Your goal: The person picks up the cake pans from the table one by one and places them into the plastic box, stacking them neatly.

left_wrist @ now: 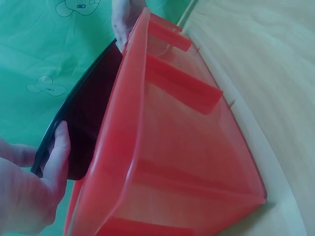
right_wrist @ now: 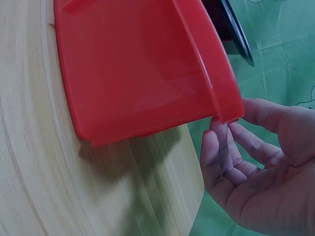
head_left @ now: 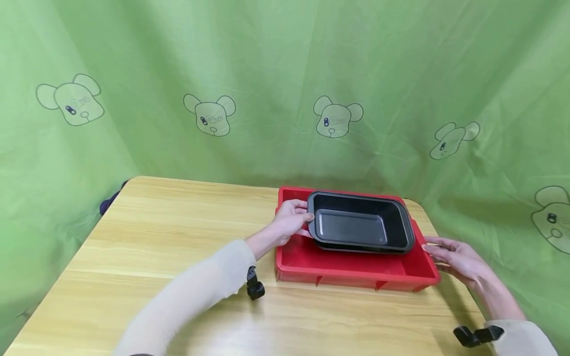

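Note:
A black rectangular loaf pan (head_left: 352, 227) sits tilted over the red plastic bin (head_left: 347, 277), its left end raised within the bin's outline. My left hand (head_left: 291, 220) pinches the pan's left rim, thumb on the inner side and fingers outside. At the bin's right end, my right hand (head_left: 458, 259) grips the bin rim. In the right wrist view the thumb lies over that rim (right_wrist: 229, 93) and the fingers curl beneath it. The left wrist view has the pan (left_wrist: 86, 113) leaning above the bin wall (left_wrist: 177, 142); the pan's underside is hidden.
The bin stands on a light wooden table (head_left: 187, 222), near its back right corner. A green curtain (head_left: 267, 59) with printed bear faces hangs behind and on both sides. Something dark (head_left: 107, 202) shows beyond the table's left edge.

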A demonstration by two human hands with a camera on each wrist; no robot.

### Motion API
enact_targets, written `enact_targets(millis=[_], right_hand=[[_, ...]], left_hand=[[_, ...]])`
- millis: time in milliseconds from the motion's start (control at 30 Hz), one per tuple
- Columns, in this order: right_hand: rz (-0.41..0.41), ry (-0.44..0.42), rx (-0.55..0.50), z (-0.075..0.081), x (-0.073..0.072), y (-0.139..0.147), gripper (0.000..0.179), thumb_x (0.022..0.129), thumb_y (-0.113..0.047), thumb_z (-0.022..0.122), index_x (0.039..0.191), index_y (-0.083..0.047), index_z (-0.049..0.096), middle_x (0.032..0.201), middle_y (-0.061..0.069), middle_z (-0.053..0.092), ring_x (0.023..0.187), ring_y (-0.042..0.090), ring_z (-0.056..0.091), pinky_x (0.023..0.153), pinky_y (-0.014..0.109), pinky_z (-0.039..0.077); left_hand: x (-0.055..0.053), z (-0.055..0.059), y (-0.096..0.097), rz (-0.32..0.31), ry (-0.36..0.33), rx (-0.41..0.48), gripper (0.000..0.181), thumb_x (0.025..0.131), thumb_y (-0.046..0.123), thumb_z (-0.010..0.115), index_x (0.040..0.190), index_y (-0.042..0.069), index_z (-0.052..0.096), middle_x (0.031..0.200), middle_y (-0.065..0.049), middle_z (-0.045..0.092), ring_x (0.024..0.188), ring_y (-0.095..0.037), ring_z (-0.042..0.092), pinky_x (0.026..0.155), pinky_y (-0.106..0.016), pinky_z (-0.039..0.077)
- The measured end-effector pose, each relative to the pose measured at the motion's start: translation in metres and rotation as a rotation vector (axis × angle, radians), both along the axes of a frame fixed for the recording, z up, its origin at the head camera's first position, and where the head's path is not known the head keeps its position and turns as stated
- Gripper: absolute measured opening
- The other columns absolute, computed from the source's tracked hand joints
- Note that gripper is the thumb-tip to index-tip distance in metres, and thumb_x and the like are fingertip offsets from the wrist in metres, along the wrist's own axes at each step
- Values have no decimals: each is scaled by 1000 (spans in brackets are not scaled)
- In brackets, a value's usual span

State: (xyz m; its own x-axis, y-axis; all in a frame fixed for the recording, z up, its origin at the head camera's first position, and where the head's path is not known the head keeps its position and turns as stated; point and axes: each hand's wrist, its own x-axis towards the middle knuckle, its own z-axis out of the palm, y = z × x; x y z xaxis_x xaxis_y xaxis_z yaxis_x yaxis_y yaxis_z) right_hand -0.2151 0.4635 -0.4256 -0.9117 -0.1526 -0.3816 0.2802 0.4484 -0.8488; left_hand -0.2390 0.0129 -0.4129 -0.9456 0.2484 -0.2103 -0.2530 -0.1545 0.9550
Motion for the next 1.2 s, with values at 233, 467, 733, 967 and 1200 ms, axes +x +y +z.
enact_targets(millis=[233,467,733,967,1200], right_hand=[[-2,-3,-27,1,1,-1,20,109,-22,58,123,-36,62,103,-23,75,93,8,75,83,24,65],[-15,-5,-13,1,1,-1,25,109,-23,58,134,-26,60,102,-23,75,93,8,75,83,24,65],[-1,4,14,2,2,-3,46,109,-25,58,149,-3,51,102,-24,74,94,7,75,84,24,65],[-2,12,48,2,2,-4,59,108,-28,59,153,5,42,102,-26,74,95,7,75,86,24,65],[-10,4,6,2,3,-2,29,108,-26,60,138,-21,61,103,-24,75,94,8,76,85,24,65]], left_hand=[[-1,-4,7,-4,-10,12,38,102,-3,58,139,-8,52,130,-33,65,106,-44,75,74,-47,68],[-1,-9,13,-7,-10,17,38,101,-5,57,138,-10,51,128,-34,66,104,-44,75,72,-46,69],[-2,-14,19,-19,-36,20,37,102,-5,56,138,-10,51,133,-35,67,114,-52,72,78,-48,67],[-2,-18,22,-16,-49,26,37,101,-6,55,138,-11,50,132,-36,67,113,-53,72,80,-52,66],[-2,-21,22,-20,-63,26,38,102,-6,55,139,-13,49,132,-36,66,114,-54,71,83,-54,64]])
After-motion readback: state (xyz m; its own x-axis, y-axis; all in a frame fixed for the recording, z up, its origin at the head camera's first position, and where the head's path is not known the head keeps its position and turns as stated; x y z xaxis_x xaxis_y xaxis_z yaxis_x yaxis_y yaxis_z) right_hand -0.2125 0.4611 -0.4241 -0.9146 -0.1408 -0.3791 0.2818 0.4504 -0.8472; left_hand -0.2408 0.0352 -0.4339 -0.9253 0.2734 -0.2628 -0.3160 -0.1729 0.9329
